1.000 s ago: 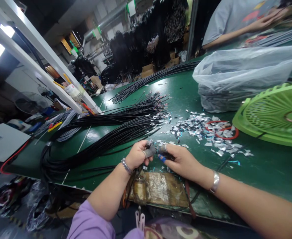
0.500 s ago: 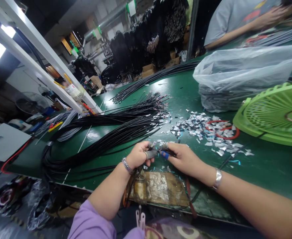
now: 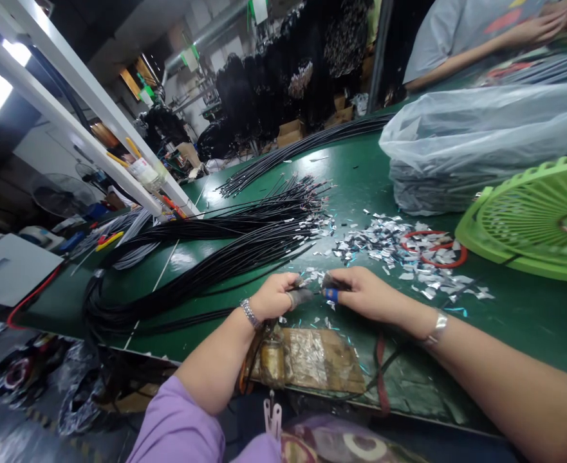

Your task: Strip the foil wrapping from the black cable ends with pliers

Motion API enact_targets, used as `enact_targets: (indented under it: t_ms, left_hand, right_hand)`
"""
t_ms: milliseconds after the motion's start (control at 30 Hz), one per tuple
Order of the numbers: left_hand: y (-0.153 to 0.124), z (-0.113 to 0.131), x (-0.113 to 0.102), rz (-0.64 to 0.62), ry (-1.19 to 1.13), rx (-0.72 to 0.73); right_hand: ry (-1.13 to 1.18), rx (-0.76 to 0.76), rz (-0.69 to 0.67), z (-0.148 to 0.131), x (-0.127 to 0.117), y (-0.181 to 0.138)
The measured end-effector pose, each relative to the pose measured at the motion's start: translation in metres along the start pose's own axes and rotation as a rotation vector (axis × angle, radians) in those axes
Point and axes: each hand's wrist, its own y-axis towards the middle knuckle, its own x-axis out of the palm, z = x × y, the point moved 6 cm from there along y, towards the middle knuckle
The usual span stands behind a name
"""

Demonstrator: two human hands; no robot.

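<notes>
My left hand (image 3: pixel 276 297) is closed in a pinch on the end of a black cable (image 3: pixel 201 316), its thumb wrapped in grey tape. Facing it and almost touching, my right hand (image 3: pixel 367 294) pinches the same cable end with taped fingertips, one of them blue. Both hands hover just above the green table (image 3: pixel 529 315). A thick bundle of black cables (image 3: pixel 225 251) runs from the hands to the left edge. Silver foil scraps (image 3: pixel 399 254) lie scattered just beyond my right hand.
A green fan grille (image 3: pixel 534 218) lies at the right. Behind it sits a clear plastic bag of cables (image 3: pixel 476 141). Another person's arm (image 3: pixel 461 54) rests at the far right. A red ring (image 3: pixel 432 247) lies among the scraps. A taped brown pad (image 3: pixel 312 360) covers the near edge.
Both hands have shifted slightly away from me and up the table, staying pinched together on the cable end. The view has tilted a little.
</notes>
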Motion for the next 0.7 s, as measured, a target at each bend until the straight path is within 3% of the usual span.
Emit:
enact_targets:
  t_ms: [200, 367, 567, 700]
  left_hand:
    - [-0.003, -0.004, 0.000, 0.027, -0.087, -0.099]
    - [-0.003, -0.004, -0.001, 0.027, -0.117, -0.113]
    - [-0.004, 0.000, -0.006, 0.034, -0.187, -0.071]
    - [-0.004, 0.000, -0.007, 0.032, -0.190, -0.081]
  right_hand:
    - [0.282, 0.158, 0.006, 0.010, 0.005, -0.002]
    - [0.410, 0.196, 0.036, 0.014, 0.009, -0.003]
    - [0.523, 0.257, 0.182, 0.020, -0.007, -0.001]
    - [0.576, 0.261, 0.100, 0.015, 0.004, -0.004]
